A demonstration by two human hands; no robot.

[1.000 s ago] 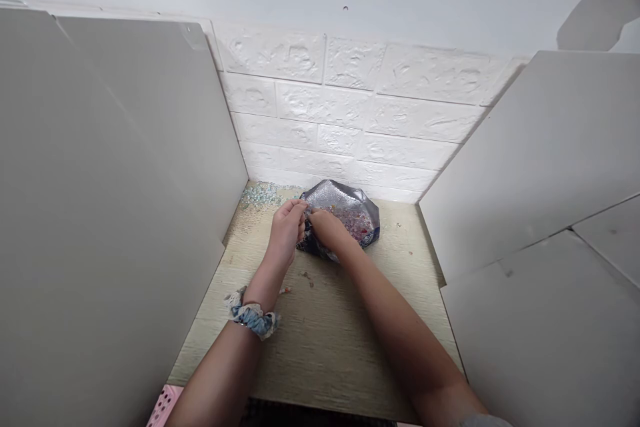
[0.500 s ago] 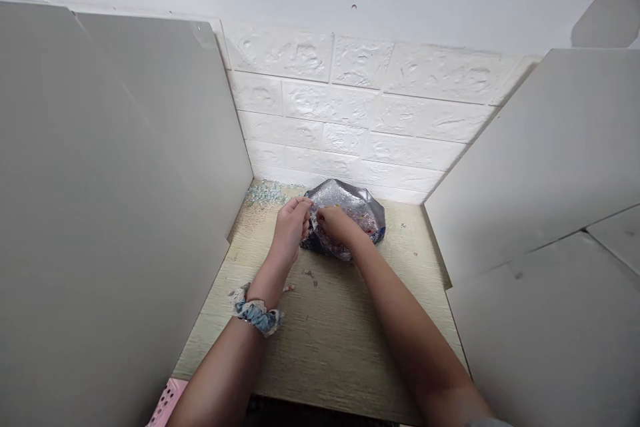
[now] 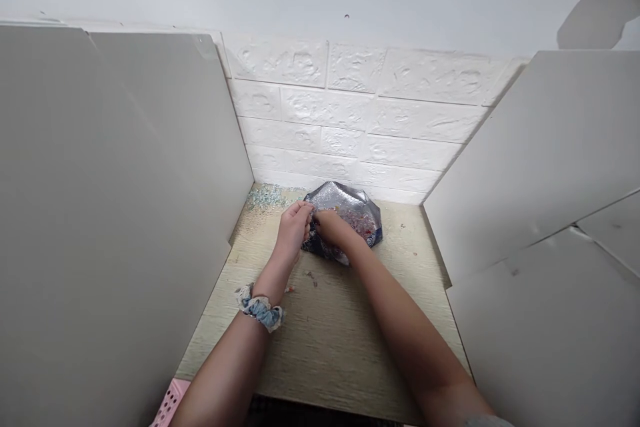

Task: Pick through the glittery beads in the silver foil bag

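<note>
A silver-lined bag (image 3: 334,196) of small beads (image 3: 361,221) lies near the desk's (image 3: 345,347) far edge. At its left end the left hand (image 3: 293,228) pinches, on what I cannot tell; the right hand (image 3: 334,227), above, hides its grip.

The left hand (image 3: 293,229) and right hand (image 3: 331,227) are close together at a silver-lined container (image 3: 341,195) of small beads (image 3: 361,221).

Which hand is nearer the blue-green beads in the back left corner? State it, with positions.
Left. The left hand is just right of the blue-green beads and nearer the person; the right hand is farther right, at the silver-lined bag.
</note>
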